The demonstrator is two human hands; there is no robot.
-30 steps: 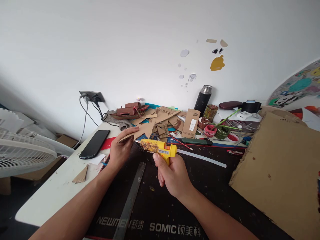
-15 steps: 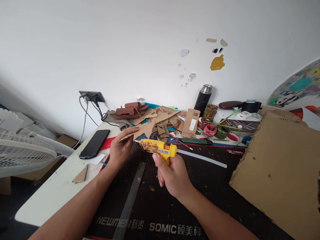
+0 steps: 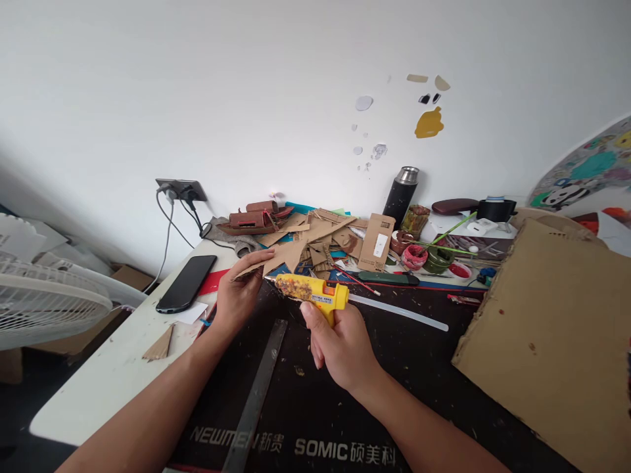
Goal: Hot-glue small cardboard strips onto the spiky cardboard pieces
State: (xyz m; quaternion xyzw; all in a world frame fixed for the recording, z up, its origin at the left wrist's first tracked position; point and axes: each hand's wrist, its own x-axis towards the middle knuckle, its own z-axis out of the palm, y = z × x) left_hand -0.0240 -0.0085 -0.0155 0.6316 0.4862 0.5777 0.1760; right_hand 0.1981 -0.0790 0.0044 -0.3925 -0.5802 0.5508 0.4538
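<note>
My right hand (image 3: 340,345) is closed around a yellow hot glue gun (image 3: 310,291), its metal nozzle pointing left. A long translucent glue stick (image 3: 404,313) sticks out of the gun's back end. My left hand (image 3: 240,289) grips a piece of cardboard (image 3: 283,255) between thumb and fingers. The nozzle tip is right by the cardboard's lower edge near my left hand; whether they touch I cannot tell. Below my hands a metal ruler (image 3: 261,387) lies on the dark desk mat (image 3: 315,427).
Cardboard scraps (image 3: 323,230) and a brown model boat (image 3: 254,220) lie at the back. Paint jars (image 3: 414,256), a thermos (image 3: 400,197) and a green utility knife (image 3: 387,278) stand or lie right of them. A large cardboard sheet (image 3: 547,341) covers the right; a phone (image 3: 186,284) and fan (image 3: 49,289) are left.
</note>
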